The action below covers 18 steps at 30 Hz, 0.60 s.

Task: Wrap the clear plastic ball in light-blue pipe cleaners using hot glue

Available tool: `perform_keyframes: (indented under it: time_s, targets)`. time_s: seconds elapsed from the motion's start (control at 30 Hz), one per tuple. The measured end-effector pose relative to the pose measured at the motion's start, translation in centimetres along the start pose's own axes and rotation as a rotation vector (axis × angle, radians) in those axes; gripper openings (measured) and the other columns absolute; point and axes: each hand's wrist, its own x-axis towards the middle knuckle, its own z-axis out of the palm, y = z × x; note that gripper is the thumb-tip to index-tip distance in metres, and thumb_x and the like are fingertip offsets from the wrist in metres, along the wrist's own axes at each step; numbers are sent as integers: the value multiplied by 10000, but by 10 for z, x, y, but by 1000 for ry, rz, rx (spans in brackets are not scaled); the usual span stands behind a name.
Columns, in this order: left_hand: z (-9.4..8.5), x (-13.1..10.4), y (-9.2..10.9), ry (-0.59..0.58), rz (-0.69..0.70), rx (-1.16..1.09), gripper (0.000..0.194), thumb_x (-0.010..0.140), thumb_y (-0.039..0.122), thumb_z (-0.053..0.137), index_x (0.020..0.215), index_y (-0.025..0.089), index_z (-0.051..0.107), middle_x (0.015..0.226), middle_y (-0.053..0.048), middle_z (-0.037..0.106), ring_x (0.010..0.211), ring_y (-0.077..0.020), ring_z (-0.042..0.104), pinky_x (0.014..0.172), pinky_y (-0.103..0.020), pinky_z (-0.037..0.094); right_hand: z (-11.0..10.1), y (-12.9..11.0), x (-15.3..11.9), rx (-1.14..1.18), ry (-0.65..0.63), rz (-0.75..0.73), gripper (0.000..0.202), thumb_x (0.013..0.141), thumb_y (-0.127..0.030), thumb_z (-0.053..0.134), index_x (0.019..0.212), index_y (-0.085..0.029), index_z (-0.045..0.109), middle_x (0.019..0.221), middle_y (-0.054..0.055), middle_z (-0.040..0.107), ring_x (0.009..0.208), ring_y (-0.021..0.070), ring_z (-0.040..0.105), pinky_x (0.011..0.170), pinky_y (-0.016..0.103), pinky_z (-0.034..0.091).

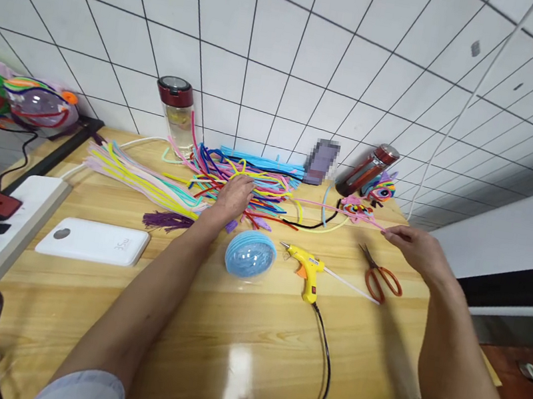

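Note:
My left hand (pixel 235 197) is in a tangled pile of many-coloured pipe cleaners (pixel 268 190), its fingers curled down onto them; the fingertips are partly hidden. Out to the right, my right hand (pixel 409 242) pinches the end of a pink pipe cleaner (pixel 374 223), which stretches left toward the pile. Nearer me on the table sits a clear ball wrapped round its upper part in light blue pipe cleaner (pixel 250 254). A yellow glue gun (pixel 308 270) lies right of the ball, a white glue stick in its back. Orange-handled scissors (pixel 380 275) lie open below my right hand.
White and yellow pipe cleaners (pixel 138 176) fan out left. A glass bottle (pixel 176 114), a dark device (pixel 321 162) and a red tumbler (pixel 367 169) stand by the tiled wall. A white power bank (pixel 92 241) and power strip (pixel 24 225) are left. The glue gun's cord (pixel 328 358) runs off the front edge.

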Motion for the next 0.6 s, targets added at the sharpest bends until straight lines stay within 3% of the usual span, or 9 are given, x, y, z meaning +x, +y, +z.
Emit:
perform_keyframes:
  time_s: [0.13,0.37,0.47,0.6]
  targets:
    - [-2,0,1,-8,-3,13,335,975,156,585,1227,182,805,1411,-147,747,1385,-317,635,1276,-492,464,-5,13,-11,-51,-55,91,372,872,-579,685,907,-254,862,851,64,831,756,262,720,647,355,477]
    - [-3,-1,2,-9,-2,29,328,979,156,587,1228,179,799,1405,-147,747,1370,-318,638,1264,-493,473,14,-7,3,-161,-87,139,225,848,-338,667,886,-232,862,896,95,841,801,279,743,669,348,482]
    - [-3,-1,2,-5,2,29,314,973,153,594,1211,175,798,1393,-150,748,1363,-317,638,1265,-493,471,26,-34,13,-176,-82,99,231,836,-301,679,928,-203,867,991,141,848,871,305,757,715,363,497]
    - [-4,-1,4,-2,16,23,269,975,146,574,1109,187,803,1356,-146,755,1342,-315,643,1254,-502,479,47,-96,24,-116,-87,-80,296,949,-372,642,1096,-230,855,1129,102,849,1023,294,762,822,359,520]
